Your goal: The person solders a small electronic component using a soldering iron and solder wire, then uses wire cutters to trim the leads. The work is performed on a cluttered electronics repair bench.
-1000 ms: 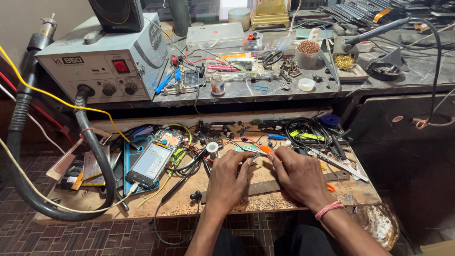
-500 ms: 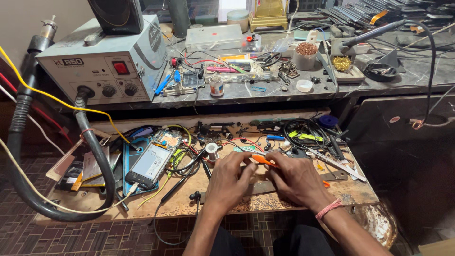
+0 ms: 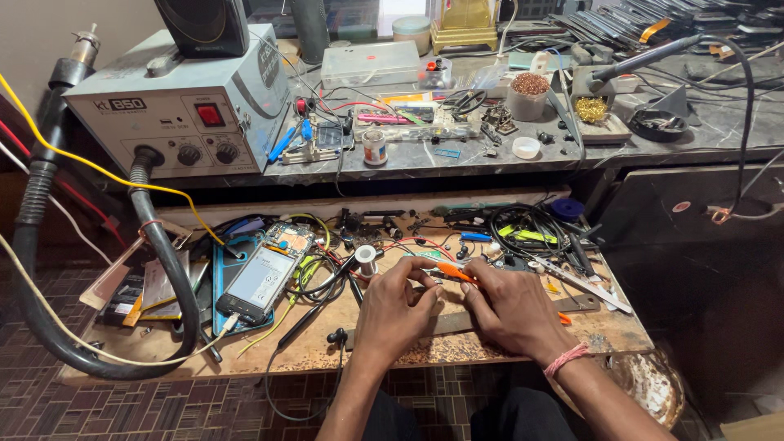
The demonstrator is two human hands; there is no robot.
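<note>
Orange-handled tool point(image 3: 454, 273); grey station point(image 3: 175, 106), red switch point(image 3: 210, 114); pink-red wristband point(image 3: 567, 359); brown patterned floor tiles point(image 3: 49, 408).

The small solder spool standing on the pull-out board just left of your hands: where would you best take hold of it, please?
Grip the small solder spool by its round rim, coming down from above. It seems to stand upright with its flat end facing up, and cables crowd its sides. The left hand is nearest.

A slim orange-handled tool point(image 3: 454, 272) (its tip hidden) lies nearly level, slightly tilted, pinched between both hands just right of the small solder spool point(image 3: 367, 260).
</note>
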